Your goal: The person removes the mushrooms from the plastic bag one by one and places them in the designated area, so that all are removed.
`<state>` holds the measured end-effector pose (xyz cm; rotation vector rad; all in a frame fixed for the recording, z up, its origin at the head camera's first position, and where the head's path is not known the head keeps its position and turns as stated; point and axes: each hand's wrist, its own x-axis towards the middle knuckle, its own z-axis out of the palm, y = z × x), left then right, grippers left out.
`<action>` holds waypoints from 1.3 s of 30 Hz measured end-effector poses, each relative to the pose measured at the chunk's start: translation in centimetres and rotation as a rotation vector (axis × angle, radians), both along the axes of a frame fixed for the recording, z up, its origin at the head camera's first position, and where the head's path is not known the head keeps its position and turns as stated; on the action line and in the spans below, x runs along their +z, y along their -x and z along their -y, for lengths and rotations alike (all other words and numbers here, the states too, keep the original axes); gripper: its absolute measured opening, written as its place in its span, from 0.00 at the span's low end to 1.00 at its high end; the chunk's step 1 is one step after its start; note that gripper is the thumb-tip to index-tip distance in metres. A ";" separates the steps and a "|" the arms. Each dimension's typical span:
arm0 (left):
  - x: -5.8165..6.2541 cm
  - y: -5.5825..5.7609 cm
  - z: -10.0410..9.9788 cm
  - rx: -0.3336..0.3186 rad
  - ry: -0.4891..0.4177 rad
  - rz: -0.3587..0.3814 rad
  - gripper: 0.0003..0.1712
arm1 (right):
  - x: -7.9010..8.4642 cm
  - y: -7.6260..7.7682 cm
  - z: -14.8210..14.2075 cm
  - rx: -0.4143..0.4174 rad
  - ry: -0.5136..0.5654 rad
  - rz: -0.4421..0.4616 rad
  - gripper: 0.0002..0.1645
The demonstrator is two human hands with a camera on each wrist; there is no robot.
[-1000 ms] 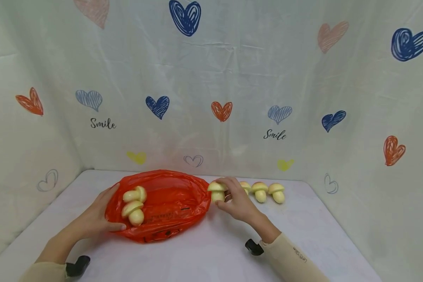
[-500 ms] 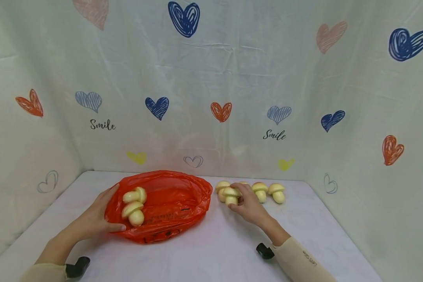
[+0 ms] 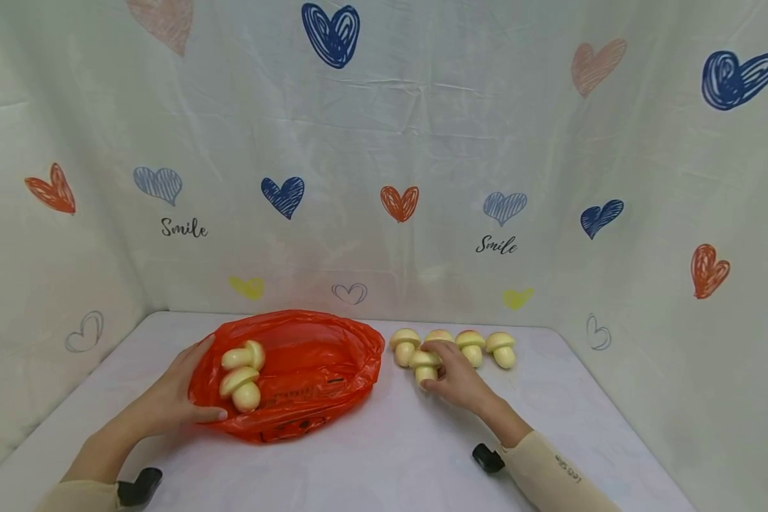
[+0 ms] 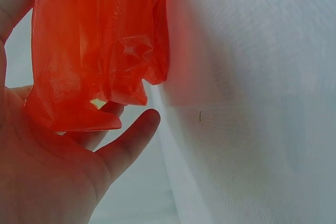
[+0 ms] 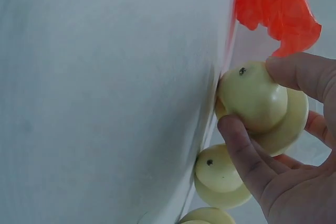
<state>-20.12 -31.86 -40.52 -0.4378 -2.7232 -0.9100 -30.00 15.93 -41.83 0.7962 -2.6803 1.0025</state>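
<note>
My left hand (image 3: pixel 176 391) rests against the left side of an open red plastic bag (image 3: pixel 352 355), fingers spread and thumb lying by its near rim. In the left wrist view, the bag's edge hangs over the palm. Two cream mushrooms lie inside: an upper one (image 3: pixel 243 355) on its side and a lower one (image 3: pixel 243 387). Right of the bag, my right hand (image 3: pixel 464 380) pinches a mushroom (image 3: pixel 425 364) between thumb and fingers. In the right wrist view, the pinched mushroom (image 5: pixel 252 95) shows its stem end, marked with a small dark spot.
Behind the right hand stands a row of similar mushrooms: the leftmost mushroom (image 3: pixel 405 345), a partly hidden one (image 3: pixel 439 336), another (image 3: pixel 471 347) and the rightmost (image 3: pixel 502 350). A heart-printed curtain (image 3: pixel 435 156) rises behind the white table (image 3: pixel 333 476).
The right hand has moved right and slightly nearer with the mushroom, away from the bag's rim. The leftmost mushroom in the row has come into view. The left hand and bag stay put.
</note>
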 end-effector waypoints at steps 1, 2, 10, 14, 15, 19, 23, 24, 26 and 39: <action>0.0 0.0 0.0 0.002 0.001 0.002 0.71 | 0.0 0.0 0.0 0.000 -0.008 0.007 0.34; 0.0 0.0 0.0 0.003 0.002 0.004 0.71 | 0.0 0.0 0.0 -0.001 -0.015 0.011 0.34; 0.0 0.0 0.1 0.005 0.003 0.005 0.71 | 0.0 0.1 0.0 0.002 -0.041 0.066 0.35; 0.0 0.0 0.1 0.005 0.003 0.002 0.71 | 0.0 0.1 -0.1 0.005 -0.045 0.088 0.36; 0.0 0.0 0.1 0.005 0.004 0.002 0.71 | 0.0 0.1 -0.1 0.005 -0.048 0.091 0.36; 0.0 -0.1 0.1 0.004 0.000 0.001 0.71 | 0.0 0.1 -0.1 0.003 -0.061 0.101 0.36; 0.0 -0.1 0.1 0.003 -0.005 0.001 0.71 | 0.0 0.1 -0.1 0.005 -0.069 0.098 0.37; 0.0 -0.1 0.1 0.003 -0.005 0.000 0.71 | 0.0 0.1 -0.1 0.006 -0.073 0.094 0.37; 0.0 -0.1 0.1 0.003 -0.003 -0.002 0.71 | 0.0 0.1 -0.1 0.007 -0.077 0.086 0.37; 0.0 0.0 0.0 0.003 -0.001 -0.011 0.70 | 1.9 -0.4 -0.5 -0.034 -0.162 0.009 0.38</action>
